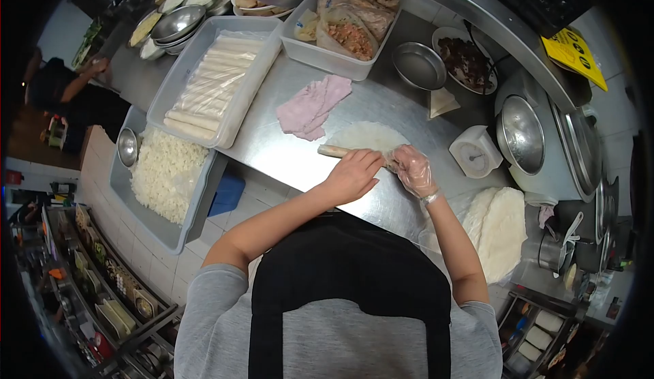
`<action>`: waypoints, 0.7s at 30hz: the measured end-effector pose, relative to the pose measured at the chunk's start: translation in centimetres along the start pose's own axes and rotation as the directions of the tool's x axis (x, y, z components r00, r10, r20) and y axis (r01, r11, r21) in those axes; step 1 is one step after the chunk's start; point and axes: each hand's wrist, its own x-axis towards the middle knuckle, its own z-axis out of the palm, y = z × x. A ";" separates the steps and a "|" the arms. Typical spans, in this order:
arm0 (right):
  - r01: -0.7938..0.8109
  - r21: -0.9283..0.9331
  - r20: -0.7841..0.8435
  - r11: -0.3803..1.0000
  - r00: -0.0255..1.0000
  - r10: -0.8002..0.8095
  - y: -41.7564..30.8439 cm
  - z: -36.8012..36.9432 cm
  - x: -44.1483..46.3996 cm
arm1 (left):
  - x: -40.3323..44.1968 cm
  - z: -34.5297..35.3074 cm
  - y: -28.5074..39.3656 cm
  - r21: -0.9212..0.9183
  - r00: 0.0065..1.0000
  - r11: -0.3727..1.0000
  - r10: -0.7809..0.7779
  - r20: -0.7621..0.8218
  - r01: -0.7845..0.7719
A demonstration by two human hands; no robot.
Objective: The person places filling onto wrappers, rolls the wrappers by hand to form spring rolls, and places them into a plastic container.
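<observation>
On the steel counter (255, 133) a round, thin wrapper (368, 135) lies partly under a slim spring roll (334, 150). My left hand (354, 173), bare, is curled over the roll, whose left end sticks out past the fingers. My right hand (411, 171) wears a clear plastic glove. Its fingers are bent and pressed together at the right end of the roll, which they mostly hide. A pink cloth (315, 106) lies just beyond the wrapper. Right of my forearm is a stack of pale wrappers (501, 229) on plastic.
Finished rolls fill a plastic bin (271, 55) at the left. A second tub (323, 65) holds bagged filling. Below left, a grey tub (178, 239) contains white shreds and a metal bowl (127, 147). A small scale (475, 151) stands right. Another person (71, 96) is far left.
</observation>
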 end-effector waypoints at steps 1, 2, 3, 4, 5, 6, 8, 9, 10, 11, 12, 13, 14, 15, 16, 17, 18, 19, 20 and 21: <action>-0.025 0.055 0.047 0.998 0.999 0.022 0.4 0.1 0.1 | -0.4 0.0 0.2 -0.019 0.999 0.999 -0.037 -0.002 0.037; -0.029 0.052 0.044 0.998 0.999 0.026 0.7 0.2 0.1 | -0.5 0.0 0.1 -0.020 0.999 0.999 -0.032 0.000 0.032; -0.081 0.074 0.066 0.994 0.995 0.076 0.8 0.2 0.3 | -0.5 0.2 -0.1 0.001 0.998 1.000 0.000 -0.070 0.000; -0.132 0.093 0.088 0.987 0.988 0.124 0.9 0.2 0.4 | -0.5 0.3 -0.4 0.025 0.990 0.999 0.036 -0.139 -0.033; -0.135 0.089 0.083 0.987 0.988 0.128 0.8 0.3 0.2 | -0.4 0.4 -0.8 0.025 0.989 0.999 0.043 -0.139 -0.040; -0.022 -0.001 -0.047 1.000 0.999 0.022 0.2 0.4 -0.1 | -0.1 0.4 -1.2 -0.019 0.988 0.999 0.032 -0.153 -0.035; 0.096 -0.125 -0.168 0.988 0.979 -0.116 -1.1 0.7 -0.3 | 0.6 0.4 -2.1 -0.066 0.985 0.997 0.029 -0.170 -0.040; 0.090 -0.130 -0.169 0.987 0.979 -0.112 -0.9 0.9 -0.4 | 1.0 0.7 -2.7 -0.083 0.984 0.996 0.013 -0.177 -0.028; 0.080 -0.155 -0.164 0.985 0.981 -0.105 -0.6 1.2 -0.3 | 1.2 1.0 -3.1 -0.099 0.983 0.995 -0.001 -0.182 -0.017; 0.070 -0.181 -0.160 0.981 0.982 -0.099 -0.2 1.3 -0.1 | 1.5 1.3 -3.6 -0.101 0.984 0.995 0.008 -0.180 -0.027; 0.061 -0.187 -0.167 0.981 0.982 -0.093 0.0 1.2 0.2 | 2.0 1.2 -3.8 -0.107 0.986 0.994 -0.024 -0.162 0.006; 0.021 -0.146 -0.125 0.989 0.991 -0.039 0.2 1.0 0.6 | 2.3 1.2 -4.0 -0.110 0.988 0.993 -0.053 -0.143 0.037; -0.024 -0.106 -0.082 0.994 0.996 0.015 0.2 0.8 0.8 | 2.5 1.1 -4.2 -0.110 0.990 0.994 -0.037 -0.139 0.022; -0.035 -0.115 -0.093 0.993 0.995 0.024 0.2 0.7 0.7 | 2.7 0.8 -4.3 -0.128 0.995 0.991 -0.051 -0.083 0.040; -0.044 -0.055 -0.074 0.998 0.996 0.040 0.1 0.7 0.6 | 2.9 0.6 -4.4 -0.146 0.998 0.987 -0.066 -0.025 0.061; -0.053 0.006 -0.051 0.999 0.997 0.053 0.0 0.7 0.5 | 2.9 0.5 -4.4 -0.149 0.998 0.988 -0.054 -0.022 0.050; -0.060 0.000 -0.055 0.998 0.997 0.060 -0.1 1.0 0.1 | 2.6 0.5 -4.3 -0.089 0.999 0.996 -0.011 -0.031 0.008; -0.089 -0.003 -0.068 0.996 0.994 0.088 -0.1 1.6 -0.4 | 2.4 0.5 -4.1 -0.027 0.999 0.999 0.033 -0.041 -0.034; -0.114 -0.007 -0.079 0.994 0.990 0.113 0.2 2.0 -0.7 | 2.1 0.8 -3.5 0.026 0.996 0.999 0.046 -0.082 -0.044; -0.116 -0.009 -0.079 0.993 0.990 0.115 0.3 2.2 -0.7 | 1.3 1.3 -2.3 0.079 0.991 0.996 0.058 -0.123 -0.048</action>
